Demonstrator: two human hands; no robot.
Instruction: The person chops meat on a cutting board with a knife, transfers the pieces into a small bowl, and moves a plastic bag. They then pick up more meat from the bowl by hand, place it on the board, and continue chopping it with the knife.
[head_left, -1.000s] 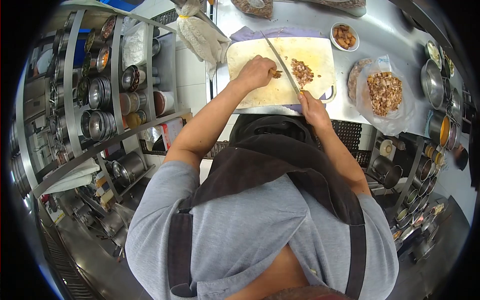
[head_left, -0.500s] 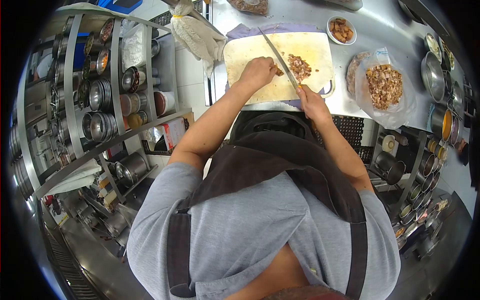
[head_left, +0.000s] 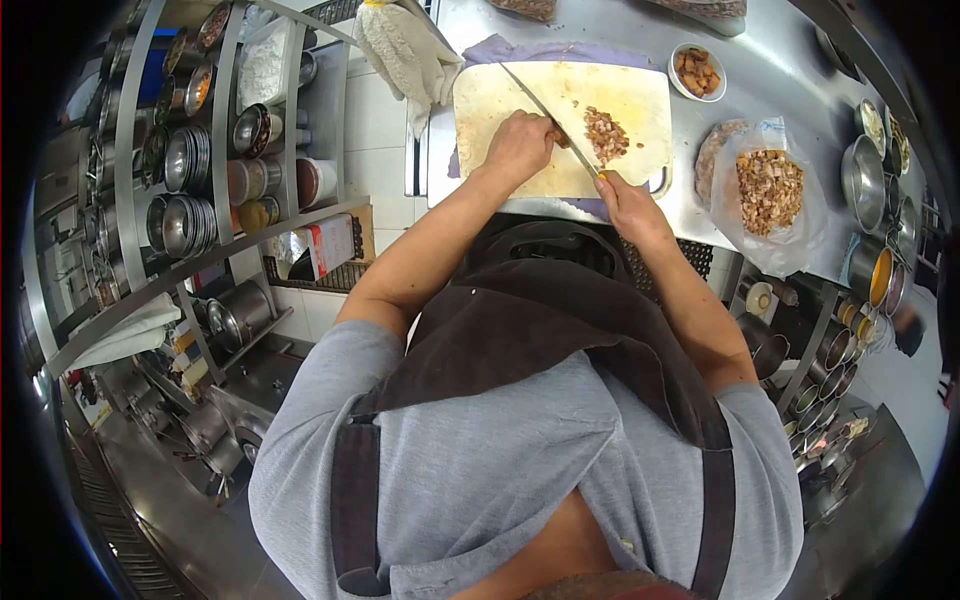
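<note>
A long-bladed knife [head_left: 547, 116] lies slantwise over the cream cutting board [head_left: 480, 95], its tip toward the far left. My right hand [head_left: 634, 210] is wrapped round its handle near the board's front edge. On the other side of the blade, my left hand [head_left: 519, 150] is closed, fingertips curled on a small piece of browned meat [head_left: 561, 141] against the blade. Most of that piece is hidden by the fingers and knife. To the right of the blade lies a loose pile of diced meat [head_left: 606, 137].
Beyond the board's right corner stands a white bowl [head_left: 699, 99] of browned chunks. An open plastic bag [head_left: 735, 222] of diced meat sits on the steel counter [head_left: 682, 130] at right. A purple cloth [head_left: 490, 49] lies under the board. A towel [head_left: 395, 50] hangs at left.
The knife blade has shifted left, closer to my left fingertips and away from the diced pile. Both hands keep their grips. The whole view has shifted slightly.
</note>
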